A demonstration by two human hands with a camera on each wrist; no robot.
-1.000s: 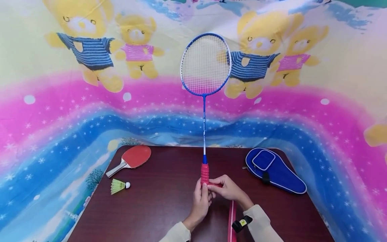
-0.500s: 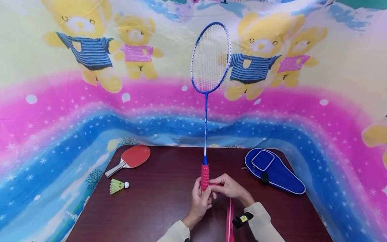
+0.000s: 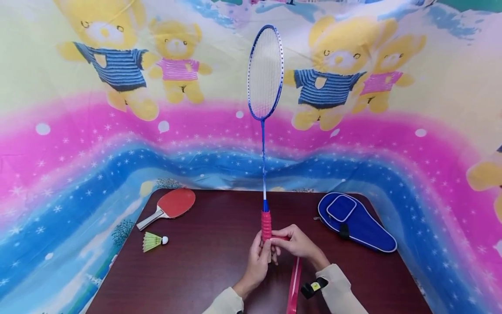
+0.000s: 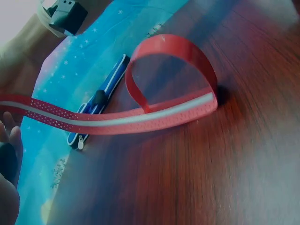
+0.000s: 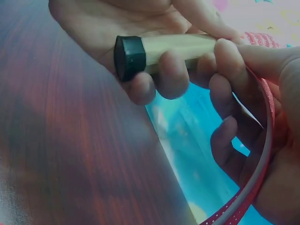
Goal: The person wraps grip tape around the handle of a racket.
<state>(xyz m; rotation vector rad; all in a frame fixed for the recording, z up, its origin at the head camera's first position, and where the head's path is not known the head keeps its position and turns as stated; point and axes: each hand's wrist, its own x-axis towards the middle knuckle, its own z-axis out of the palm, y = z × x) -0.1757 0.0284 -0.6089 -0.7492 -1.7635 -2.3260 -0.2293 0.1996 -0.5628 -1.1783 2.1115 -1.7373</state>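
Observation:
A blue and white badminton racket (image 3: 264,161) stands upright above the table, its head turned partly edge-on. My left hand (image 3: 257,261) curls its fingers round the lower handle. In the right wrist view that part is bare pale wood (image 5: 180,47) with a black end cap (image 5: 130,57). Red grip tape (image 3: 266,224) covers the upper handle in ridged turns. Beside the handle my right hand (image 3: 300,243) pinches the tape where it leaves the wrap. The loose perforated tape (image 4: 117,123), with a pale centre stripe, hangs down and curls into a loop at its end.
On the brown table (image 3: 188,279) a red table tennis bat (image 3: 177,203) lies at the left, with a yellow shuttlecock (image 3: 154,241) just below it. A blue bat case (image 3: 357,220) lies at the right. Behind hangs a bear-patterned cloth (image 3: 219,144).
The racket has turned about its shaft, so its head goes from nearly face-on to narrow. The loose tape's lower end has swung left. Both hands stay at the handle.

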